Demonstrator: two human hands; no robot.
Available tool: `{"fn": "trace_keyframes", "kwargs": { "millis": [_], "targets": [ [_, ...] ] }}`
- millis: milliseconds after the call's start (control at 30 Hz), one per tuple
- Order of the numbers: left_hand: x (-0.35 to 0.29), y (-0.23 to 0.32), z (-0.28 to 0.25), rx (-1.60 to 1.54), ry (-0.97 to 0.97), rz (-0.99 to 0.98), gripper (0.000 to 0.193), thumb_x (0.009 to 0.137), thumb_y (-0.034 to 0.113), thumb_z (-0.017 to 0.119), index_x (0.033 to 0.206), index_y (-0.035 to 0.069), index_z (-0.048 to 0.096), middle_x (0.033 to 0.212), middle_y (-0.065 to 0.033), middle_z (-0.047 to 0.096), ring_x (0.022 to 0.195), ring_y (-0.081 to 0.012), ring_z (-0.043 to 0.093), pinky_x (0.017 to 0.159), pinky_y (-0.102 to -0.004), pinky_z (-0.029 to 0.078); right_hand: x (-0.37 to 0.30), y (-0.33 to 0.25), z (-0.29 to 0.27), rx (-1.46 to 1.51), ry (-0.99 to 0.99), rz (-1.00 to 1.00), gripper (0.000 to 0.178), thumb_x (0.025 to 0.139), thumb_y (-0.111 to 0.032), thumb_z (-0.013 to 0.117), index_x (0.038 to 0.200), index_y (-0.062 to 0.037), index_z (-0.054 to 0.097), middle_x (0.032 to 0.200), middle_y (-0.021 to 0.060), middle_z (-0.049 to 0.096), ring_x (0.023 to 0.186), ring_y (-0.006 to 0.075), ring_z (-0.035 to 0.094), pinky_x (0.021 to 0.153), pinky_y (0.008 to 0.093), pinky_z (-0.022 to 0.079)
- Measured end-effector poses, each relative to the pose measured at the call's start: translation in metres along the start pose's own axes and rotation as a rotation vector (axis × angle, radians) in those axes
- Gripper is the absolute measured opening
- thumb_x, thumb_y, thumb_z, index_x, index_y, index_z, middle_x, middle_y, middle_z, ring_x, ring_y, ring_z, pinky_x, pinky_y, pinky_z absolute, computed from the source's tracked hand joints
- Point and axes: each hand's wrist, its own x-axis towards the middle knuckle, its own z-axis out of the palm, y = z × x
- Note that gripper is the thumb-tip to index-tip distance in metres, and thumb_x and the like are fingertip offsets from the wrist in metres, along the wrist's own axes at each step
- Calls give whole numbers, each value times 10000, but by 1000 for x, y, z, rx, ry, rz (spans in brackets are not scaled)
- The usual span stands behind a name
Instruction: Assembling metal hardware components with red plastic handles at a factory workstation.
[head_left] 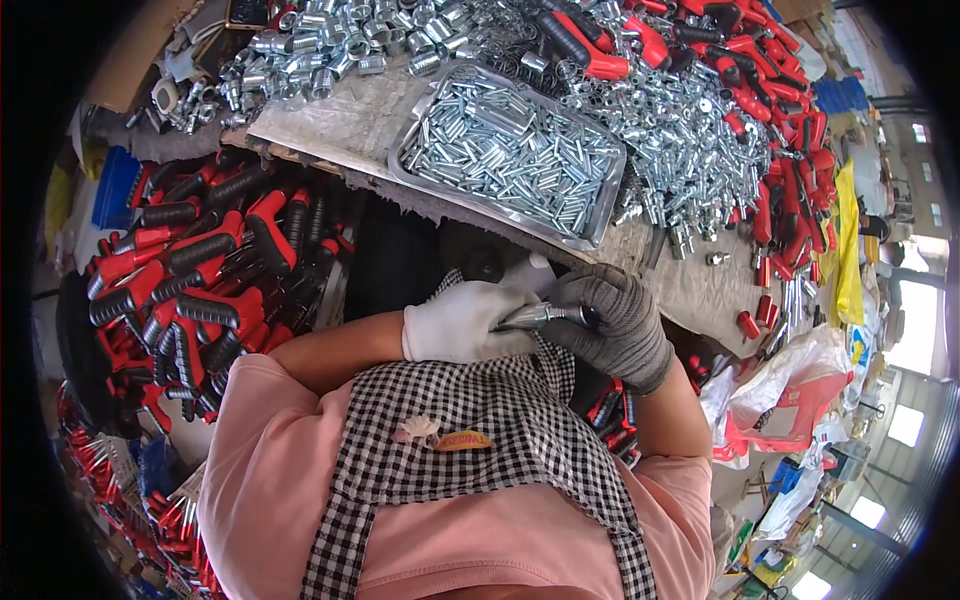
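In front of my apron, a shiny metal tool part (528,316) with a tapered body and a dark end spans the gap between my hands. My left hand (462,322), in a white glove, is closed around its left side. On the other side my right hand (622,328), in a grey knit glove, has its fingers wrapped over the dark end, hiding part of it. Just beyond the hands, a metal tray (490,206) full of small metal pins (510,140) rests at the bench's near edge.
Red-and-black pistol-grip handles (210,275) are heaped to my left. Metal sleeves (420,38) and small metal fittings (690,150) cover the bench, with more red handles (795,200) at the right. A red-and-white bag (800,400) stands right of me.
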Motion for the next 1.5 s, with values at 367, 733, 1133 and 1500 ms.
{"fn": "trace_keyframes", "kwargs": {
  "millis": [367, 733, 1133, 1500],
  "targets": [
    [4, -14, 9, 13, -42, 34, 419, 814, 248, 730, 1098, -16, 572, 884, -227, 632, 825, -395, 646, 692, -431, 515, -7, 13, 8, 122, -9, -74, 355, 748, -124, 788, 1079, -88, 666, 1070, 113, 628, 1016, 309, 618, 882, 399, 510],
    [3, 0, -1, -38, -80, -58, 380, 807, 296, 722, 1009, -3, 603, 811, -204, 627, 745, -379, 645, 645, -429, 503, -24, 12, -8, -9, 2, 93, 405, 736, -207, 799, 1063, -31, 639, 953, 148, 647, 876, 330, 644, 792, 405, 511],
    [2, 3, -1, -35, -90, -53, 365, 796, 287, 722, 993, 7, 597, 842, -198, 618, 758, -377, 642, 645, -430, 503, -18, 8, 5, -139, 257, -48, 568, 829, -473, 718, 1173, -30, 625, 942, 150, 692, 878, 306, 679, 766, 409, 520],
    [3, -1, 3, 10, -116, -19, 404, 823, 372, 700, 1012, 23, 630, 898, -194, 662, 844, -362, 657, 734, -418, 519, -29, 14, -3, -31, 174, 84, 455, 884, -291, 667, 1269, -67, 576, 1101, 153, 661, 947, 324, 650, 837, 408, 509]
  ]
}}
